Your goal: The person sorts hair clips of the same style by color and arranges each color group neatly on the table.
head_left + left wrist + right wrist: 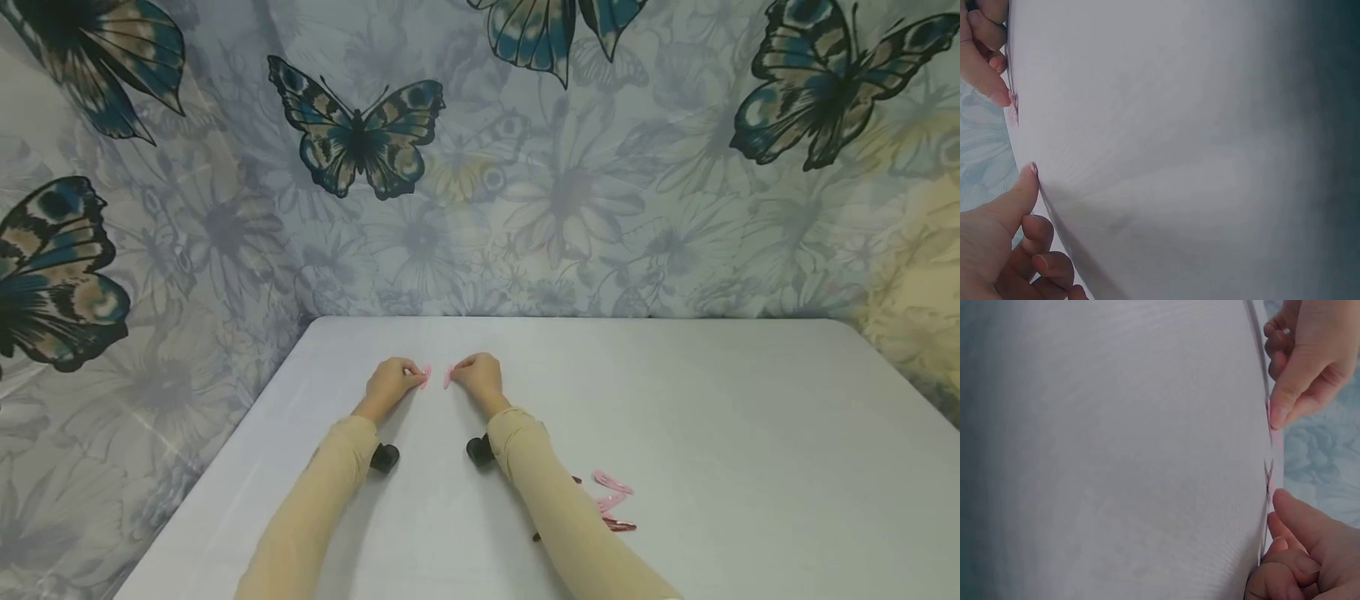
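Two pink hair clips stand a short distance apart on the white table, near its far edge. My left hand [392, 383] pinches the left hair clip [426, 377] between thumb and fingers. The right hair clip [447, 377] is pinched by my right hand [480, 377]. In the left wrist view, the thumb hides most of the clip in the left hand, while the other clip [1013, 109] shows at the right fingertips. The right wrist view has a pink clip [1269, 478] by the lower thumb.
Beside the right forearm lies a loose group of clips: a pink clip [612, 482], another pink clip [611, 502] and a dark red clip [621, 526]. The sleeve covers part of this group. Butterfly-patterned cloth [465, 233] hangs behind the white table [712, 417].
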Demonstrator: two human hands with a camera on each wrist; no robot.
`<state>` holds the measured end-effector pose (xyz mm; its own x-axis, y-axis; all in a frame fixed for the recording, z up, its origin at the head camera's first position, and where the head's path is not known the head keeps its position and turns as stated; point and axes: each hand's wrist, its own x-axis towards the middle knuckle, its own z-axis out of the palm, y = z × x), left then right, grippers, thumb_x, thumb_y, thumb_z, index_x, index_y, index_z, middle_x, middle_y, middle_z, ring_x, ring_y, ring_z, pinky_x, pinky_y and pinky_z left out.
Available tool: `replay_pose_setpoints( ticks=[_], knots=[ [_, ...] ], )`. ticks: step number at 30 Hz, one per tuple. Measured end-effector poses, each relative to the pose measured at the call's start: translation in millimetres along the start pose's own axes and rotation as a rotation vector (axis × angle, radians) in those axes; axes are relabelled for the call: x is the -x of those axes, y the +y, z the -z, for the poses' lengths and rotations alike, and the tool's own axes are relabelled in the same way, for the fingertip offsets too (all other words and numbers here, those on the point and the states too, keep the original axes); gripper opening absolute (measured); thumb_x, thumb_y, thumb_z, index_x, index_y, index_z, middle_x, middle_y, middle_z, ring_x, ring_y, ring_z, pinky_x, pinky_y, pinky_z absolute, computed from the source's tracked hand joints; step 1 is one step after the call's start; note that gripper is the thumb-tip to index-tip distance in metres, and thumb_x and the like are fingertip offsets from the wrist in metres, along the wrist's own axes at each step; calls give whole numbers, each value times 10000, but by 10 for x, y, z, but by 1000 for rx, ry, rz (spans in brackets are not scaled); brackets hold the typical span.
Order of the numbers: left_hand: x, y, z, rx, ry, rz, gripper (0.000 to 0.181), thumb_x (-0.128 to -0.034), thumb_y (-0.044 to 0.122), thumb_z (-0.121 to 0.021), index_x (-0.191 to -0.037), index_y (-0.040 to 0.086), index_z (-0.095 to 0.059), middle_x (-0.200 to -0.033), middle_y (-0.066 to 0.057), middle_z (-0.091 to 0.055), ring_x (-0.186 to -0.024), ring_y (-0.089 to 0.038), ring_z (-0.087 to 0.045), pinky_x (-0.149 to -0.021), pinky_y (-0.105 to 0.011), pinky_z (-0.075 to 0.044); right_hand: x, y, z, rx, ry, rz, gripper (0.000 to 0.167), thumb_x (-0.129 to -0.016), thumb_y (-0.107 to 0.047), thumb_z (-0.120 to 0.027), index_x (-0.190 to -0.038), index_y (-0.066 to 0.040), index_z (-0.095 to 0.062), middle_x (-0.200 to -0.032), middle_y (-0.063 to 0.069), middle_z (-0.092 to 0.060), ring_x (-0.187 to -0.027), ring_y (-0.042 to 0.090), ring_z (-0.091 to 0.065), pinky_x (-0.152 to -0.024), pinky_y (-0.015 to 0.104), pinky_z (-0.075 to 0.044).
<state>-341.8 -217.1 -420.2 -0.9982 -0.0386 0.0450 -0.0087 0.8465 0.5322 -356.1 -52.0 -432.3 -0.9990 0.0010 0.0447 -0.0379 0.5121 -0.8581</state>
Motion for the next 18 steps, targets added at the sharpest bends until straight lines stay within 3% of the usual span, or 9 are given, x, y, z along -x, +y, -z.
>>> replay_pose_setpoints(
  ticks=[4, 10, 13, 18],
  knots=[
    [-19, 25, 18, -8, 15, -9, 174, -780, 267, -691, -766, 95, -672, -692, -9, -539, -622, -163, -445, -549, -304, -393, 5, -18, 6, -26, 19, 24, 131, -690, -103, -763, -760, -11, -702, -793, 70, -650, -833, 239, -569, -743, 318, -431],
    [5, 37, 25, -6, -38, 24, 180, -795, 264, -678, -784, 85, -672, -681, -8, -530, -626, -162, -454, -554, -292, -390, 53, 10, -19, 7, 9, 42, 179, -657, -109, -786, -779, -22, -688, -784, 47, -644, -791, 220, -562, -716, 299, -428],
    [18, 42, 19, 0, -37, 24, 187, -795, 269, -677, -802, 82, -677, -699, -10, -542, -633, -164, -461, -555, -293, -397, 56, 32, -32, 28, 20, 63, 205, -650, -117, -791, -807, -32, -689, -820, 49, -653, -812, 220, -569, -736, 304, -425],
    [42, 22, 17, 6, -29, 10, 193, -799, 269, -674, -810, 77, -677, -737, -25, -560, -647, -171, -465, -559, -303, -402, -29, 102, -61, -2, -24, 11, 269, -622, -165, -817, -834, -50, -697, -870, 67, -649, -860, 242, -568, -780, 340, -420]
  ],
)
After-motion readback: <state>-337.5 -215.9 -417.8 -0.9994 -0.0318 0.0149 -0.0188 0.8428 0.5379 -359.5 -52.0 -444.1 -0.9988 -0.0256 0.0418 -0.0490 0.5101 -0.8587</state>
